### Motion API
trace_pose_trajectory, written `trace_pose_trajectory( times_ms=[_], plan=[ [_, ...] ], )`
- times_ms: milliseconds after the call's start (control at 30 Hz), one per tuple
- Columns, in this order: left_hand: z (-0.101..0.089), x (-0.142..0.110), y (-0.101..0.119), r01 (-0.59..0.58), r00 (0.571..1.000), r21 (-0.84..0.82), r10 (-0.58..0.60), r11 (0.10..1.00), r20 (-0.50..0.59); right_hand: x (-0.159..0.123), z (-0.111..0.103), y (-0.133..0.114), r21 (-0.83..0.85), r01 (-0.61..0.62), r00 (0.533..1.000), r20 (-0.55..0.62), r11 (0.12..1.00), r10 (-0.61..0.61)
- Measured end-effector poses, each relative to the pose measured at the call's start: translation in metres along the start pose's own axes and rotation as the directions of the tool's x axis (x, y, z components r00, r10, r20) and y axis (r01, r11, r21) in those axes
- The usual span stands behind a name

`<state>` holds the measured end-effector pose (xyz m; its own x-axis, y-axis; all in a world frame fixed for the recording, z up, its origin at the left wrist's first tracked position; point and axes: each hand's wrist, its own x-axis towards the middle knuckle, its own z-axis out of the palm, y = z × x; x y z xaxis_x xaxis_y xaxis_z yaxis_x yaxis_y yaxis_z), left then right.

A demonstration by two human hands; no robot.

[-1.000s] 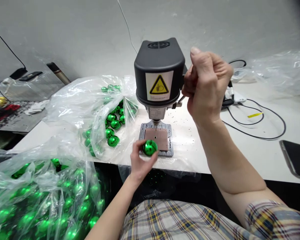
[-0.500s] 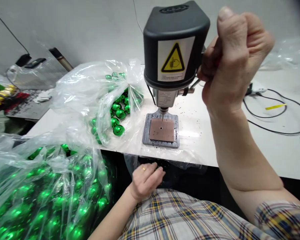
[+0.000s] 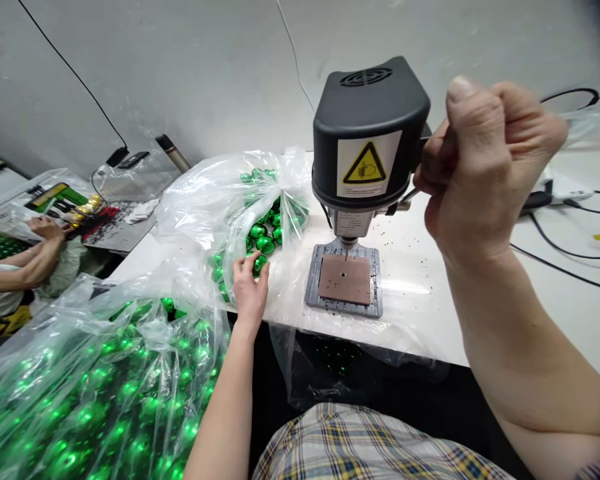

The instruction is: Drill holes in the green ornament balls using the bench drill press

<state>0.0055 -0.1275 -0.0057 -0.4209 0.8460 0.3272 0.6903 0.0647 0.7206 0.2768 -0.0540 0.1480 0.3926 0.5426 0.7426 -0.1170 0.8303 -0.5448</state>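
Observation:
My left hand [image 3: 250, 280] has its fingers and thumb around a shiny green ball [image 3: 260, 265] at the mouth of a clear plastic bag [image 3: 200, 193] on the table. More green balls [image 3: 266, 245] lie behind it in that bag. High on the right, my right hand [image 3: 485, 160] is closed around the feed lever [image 3: 411, 195] of a small black drill press [image 3: 370, 133]; the lever's end is hidden in the fist. Below the drill bit [image 3: 346, 255], a brown square plate [image 3: 344, 283] with a small dark hole lies on the grey metal base [image 3: 311, 293].
A big clear bag of green balls [image 3: 105, 400] stands at my lower left. Under the table edge hangs another clear bag [image 3: 330, 373] with green balls inside. Dark crumbs dot the white table [image 3: 420, 313]. Black cables [image 3: 555, 263] lie right. A co-worker's hands [image 3: 50, 230] work far left.
My left hand has gone from the bag below the table edge up to the green ball on the table. My right hand stays on the lever. The view has shifted left and up.

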Motion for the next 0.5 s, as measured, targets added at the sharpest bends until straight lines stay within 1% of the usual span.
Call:
trace_pose_trajectory(
  times_ms=[33, 67, 100, 133, 167, 200, 233, 267, 300, 367, 433, 500],
  plan=[
    [-0.003, -0.002, 0.007, 0.019, 0.999, -0.208, -0.028, 0.978, -0.039, 0.0, 0.0, 0.0, 0.001, -0.002, 1.0, -0.005, 1.0, 0.002],
    [-0.007, -0.004, 0.015, 0.066, 0.997, -0.413, -0.081, 0.908, -0.018, 0.0, 0.0, 0.001, 0.002, -0.002, 1.0, -0.008, 1.0, 0.002],
    [-0.009, -0.006, 0.024, 0.152, 0.988, -0.586, -0.139, 0.796, 0.068, -0.001, 0.0, 0.001, 0.003, 0.001, 1.0, -0.011, 1.0, -0.001],
    [-0.011, -0.008, 0.033, 0.266, 0.964, -0.705, -0.185, 0.658, 0.191, -0.001, 0.0, 0.001, 0.002, 0.003, 1.0, -0.011, 1.0, -0.003],
    [-0.012, -0.009, 0.041, 0.382, 0.924, -0.765, -0.212, 0.518, 0.317, -0.002, 0.0, 0.0, 0.002, 0.002, 1.0, -0.013, 1.0, -0.002],
    [-0.011, -0.01, 0.048, 0.477, 0.879, -0.785, -0.225, 0.395, 0.42, -0.002, 0.0, -0.001, 0.0, -0.004, 1.0, -0.013, 1.0, 0.004],
    [-0.009, -0.011, 0.054, 0.541, 0.84, -0.788, -0.235, 0.295, 0.489, -0.003, 0.0, -0.001, -0.002, -0.015, 1.0, -0.011, 1.0, 0.015],
    [-0.006, -0.012, 0.058, 0.581, 0.811, -0.785, -0.245, 0.218, 0.532, -0.003, 0.0, -0.003, -0.003, -0.028, 1.0, -0.009, 1.0, 0.027],
    [-0.002, -0.012, 0.06, 0.604, 0.79, -0.781, -0.256, 0.162, 0.558, -0.003, 0.001, -0.004, -0.004, -0.041, 0.999, -0.004, 0.999, 0.041],
    [0.007, -0.014, 0.06, 0.625, 0.768, -0.774, -0.267, 0.107, 0.583, -0.003, 0.001, -0.005, 0.007, -0.053, 0.999, 0.007, 0.999, 0.053],
    [0.016, -0.017, 0.058, 0.641, 0.757, -0.761, -0.248, 0.101, 0.605, -0.001, 0.001, -0.006, 0.023, -0.066, 0.998, 0.022, 0.998, 0.065],
    [0.024, -0.019, 0.055, 0.658, 0.748, -0.744, -0.214, 0.114, 0.628, 0.001, 0.003, -0.006, 0.038, -0.1, 0.995, 0.034, 0.994, 0.098]
  ],
)
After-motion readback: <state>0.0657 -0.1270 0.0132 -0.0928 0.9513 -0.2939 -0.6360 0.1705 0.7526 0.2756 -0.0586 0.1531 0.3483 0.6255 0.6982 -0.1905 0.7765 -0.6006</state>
